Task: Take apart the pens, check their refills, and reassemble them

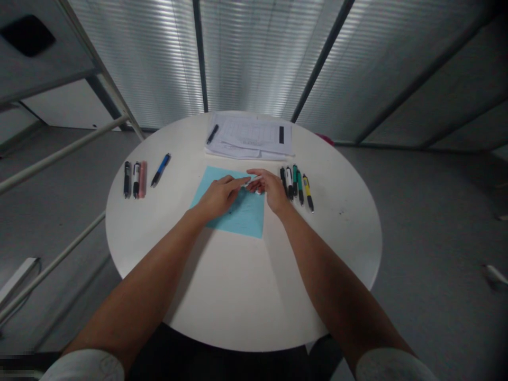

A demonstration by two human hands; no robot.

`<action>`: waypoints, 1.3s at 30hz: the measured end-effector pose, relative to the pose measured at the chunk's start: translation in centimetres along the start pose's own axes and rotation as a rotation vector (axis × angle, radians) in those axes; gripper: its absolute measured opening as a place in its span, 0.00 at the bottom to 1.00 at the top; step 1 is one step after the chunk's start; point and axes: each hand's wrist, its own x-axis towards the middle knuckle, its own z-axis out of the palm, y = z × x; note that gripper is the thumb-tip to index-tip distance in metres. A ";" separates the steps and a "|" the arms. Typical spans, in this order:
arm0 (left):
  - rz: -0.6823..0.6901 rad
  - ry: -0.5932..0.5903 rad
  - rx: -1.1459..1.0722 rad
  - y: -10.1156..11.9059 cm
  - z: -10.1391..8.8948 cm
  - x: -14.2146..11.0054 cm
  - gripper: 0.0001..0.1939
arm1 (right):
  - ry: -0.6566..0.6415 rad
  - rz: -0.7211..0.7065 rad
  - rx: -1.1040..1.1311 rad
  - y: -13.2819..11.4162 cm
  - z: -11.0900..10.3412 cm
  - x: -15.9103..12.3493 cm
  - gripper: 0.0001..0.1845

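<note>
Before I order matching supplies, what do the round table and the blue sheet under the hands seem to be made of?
The round table looks like a white laminate or painted top, smooth with a soft sheen; its core is hidden. The blue sheet looks like matte paper or thin card, lying flat with straight, clean edges.

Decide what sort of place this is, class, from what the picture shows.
Probably an office or meeting room: a round white table, stacked printed papers, rows of pens and translucent partitions.
</note>
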 end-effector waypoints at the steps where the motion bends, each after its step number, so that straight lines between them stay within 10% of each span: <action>1: -0.006 -0.012 0.015 0.0 0.0 -0.1 0.22 | 0.004 0.002 -0.002 0.1 0.1 0.0 0.26; 20: -0.014 0.111 -0.117 -0.2 0.1 0.1 0.22 | 0.141 -0.035 0.069 0.4 0.2 0.0 0.29; 32: -0.048 0.333 -0.168 -1.5 0.5 0.1 0.23 | 0.224 -0.242 -0.958 0.5 0.9 -0.6 0.14; 39: -0.050 0.361 -0.147 -1.8 0.4 0.0 0.23 | 0.028 -0.232 -1.054 0.1 1.2 -1.1 0.13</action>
